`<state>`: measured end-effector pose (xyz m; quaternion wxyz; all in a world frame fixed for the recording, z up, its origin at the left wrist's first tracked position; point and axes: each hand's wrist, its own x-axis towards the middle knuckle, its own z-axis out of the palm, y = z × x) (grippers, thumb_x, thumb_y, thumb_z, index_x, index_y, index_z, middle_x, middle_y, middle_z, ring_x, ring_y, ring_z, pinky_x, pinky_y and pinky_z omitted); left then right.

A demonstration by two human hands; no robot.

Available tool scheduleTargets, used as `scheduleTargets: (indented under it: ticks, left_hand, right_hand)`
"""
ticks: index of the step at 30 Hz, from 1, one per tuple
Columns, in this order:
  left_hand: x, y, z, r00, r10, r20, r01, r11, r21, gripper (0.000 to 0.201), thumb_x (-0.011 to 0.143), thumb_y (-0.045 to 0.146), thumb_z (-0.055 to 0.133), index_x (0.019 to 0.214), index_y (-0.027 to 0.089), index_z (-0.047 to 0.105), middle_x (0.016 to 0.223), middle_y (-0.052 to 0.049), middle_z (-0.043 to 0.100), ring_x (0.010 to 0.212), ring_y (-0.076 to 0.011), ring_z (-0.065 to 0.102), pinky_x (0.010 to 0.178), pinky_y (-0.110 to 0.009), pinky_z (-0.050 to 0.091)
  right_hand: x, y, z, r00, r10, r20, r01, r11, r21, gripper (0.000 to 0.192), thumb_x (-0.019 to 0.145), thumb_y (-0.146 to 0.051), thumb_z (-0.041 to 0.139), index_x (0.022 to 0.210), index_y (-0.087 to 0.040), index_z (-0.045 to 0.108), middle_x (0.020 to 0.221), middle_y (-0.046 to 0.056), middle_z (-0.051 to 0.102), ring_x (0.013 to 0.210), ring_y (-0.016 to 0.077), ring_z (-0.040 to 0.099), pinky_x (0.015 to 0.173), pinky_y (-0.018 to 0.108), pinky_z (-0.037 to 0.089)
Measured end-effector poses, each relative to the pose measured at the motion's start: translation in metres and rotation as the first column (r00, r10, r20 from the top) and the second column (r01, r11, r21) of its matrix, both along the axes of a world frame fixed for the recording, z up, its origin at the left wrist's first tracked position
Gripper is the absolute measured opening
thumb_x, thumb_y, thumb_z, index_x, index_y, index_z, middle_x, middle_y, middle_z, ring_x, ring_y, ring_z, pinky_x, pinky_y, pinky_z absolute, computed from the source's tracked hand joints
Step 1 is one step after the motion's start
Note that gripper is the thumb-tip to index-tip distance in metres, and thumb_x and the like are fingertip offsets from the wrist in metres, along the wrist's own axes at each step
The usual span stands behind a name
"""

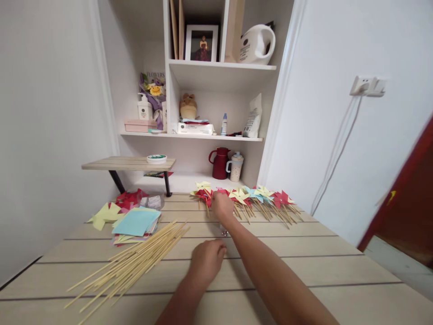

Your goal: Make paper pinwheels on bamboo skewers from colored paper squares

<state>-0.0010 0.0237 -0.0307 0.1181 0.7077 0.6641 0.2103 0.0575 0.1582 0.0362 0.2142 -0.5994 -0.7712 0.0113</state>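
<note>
My right hand [222, 206] reaches across the table with its fingers curled closed, among paper pinwheels [239, 195] on thin sticks. A red pinwheel [204, 196] shows just left of its fingers; the hand hides what is in its grip. Closer to me, my left hand [207, 258] hovers over or rests on the tabletop, fingers curled and thumb against them. Anything inside it is hidden. Between the hands lies a small clear container [223, 232] with tiny shiny pieces, partly covered by my right wrist.
Loose bamboo sticks [138, 262] lie at left front. Behind them are stacked coloured paper squares [137, 222], a yellow folded paper shape [105, 215] and red ones [130, 199]. A small raised shelf [128, 163] stands back left. A red jug [220, 163] and a cup [236, 167] stand behind the pinwheels.
</note>
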Motion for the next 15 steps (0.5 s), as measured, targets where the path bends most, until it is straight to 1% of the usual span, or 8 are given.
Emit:
scheduleTargets:
  ticks: [4, 8, 12, 15]
  left_hand:
    - [0.0, 0.0, -0.002, 0.999, 0.014, -0.03, -0.014, 1.0, -0.001, 0.032, 0.094, 0.031, 0.042, 0.101, 0.028, 0.073, 0.099, -0.003, 0.077, 0.094, -0.0214, 0.069, 0.073, -0.029, 0.042]
    - [0.0, 0.003, -0.005, 0.998, 0.045, -0.048, -0.046, 0.999, -0.01, 0.033, 0.094, 0.029, 0.04, 0.101, 0.026, 0.073, 0.102, -0.007, 0.077, 0.096, -0.0236, 0.069, 0.075, -0.031, 0.044]
    - [0.0, 0.004, -0.007, 0.996, 0.071, -0.053, -0.071, 0.997, -0.015, 0.032, 0.091, 0.023, 0.042, 0.097, 0.023, 0.073, 0.101, -0.008, 0.077, 0.095, -0.0243, 0.07, 0.075, -0.031, 0.045]
    - [0.0, 0.005, -0.006, 0.995, 0.08, -0.052, -0.081, 0.997, -0.015, 0.034, 0.091, 0.023, 0.04, 0.098, 0.022, 0.074, 0.101, -0.009, 0.077, 0.095, -0.0248, 0.07, 0.074, -0.032, 0.046]
  right_hand:
    - [-0.015, -0.004, -0.006, 0.999, -0.002, 0.047, 0.004, 1.0, -0.026, 0.031, 0.091, -0.011, 0.045, 0.113, -0.016, 0.068, 0.107, 0.018, 0.073, 0.099, 0.0282, 0.069, 0.081, 0.035, 0.048]
    - [-0.028, -0.01, -0.01, 0.996, 0.026, 0.082, -0.023, 0.999, -0.037, 0.035, 0.093, -0.012, 0.04, 0.117, -0.016, 0.066, 0.108, 0.018, 0.073, 0.1, 0.0281, 0.069, 0.083, 0.037, 0.049]
    - [-0.033, -0.016, -0.014, 0.993, 0.059, 0.103, -0.055, 0.997, -0.045, 0.037, 0.093, -0.011, 0.038, 0.116, -0.016, 0.066, 0.107, 0.017, 0.073, 0.098, 0.0278, 0.069, 0.082, 0.037, 0.049]
    - [-0.032, -0.017, -0.015, 0.991, 0.08, 0.109, -0.074, 0.996, -0.055, 0.037, 0.093, -0.01, 0.038, 0.117, -0.017, 0.066, 0.106, 0.017, 0.073, 0.098, 0.0275, 0.069, 0.082, 0.037, 0.048]
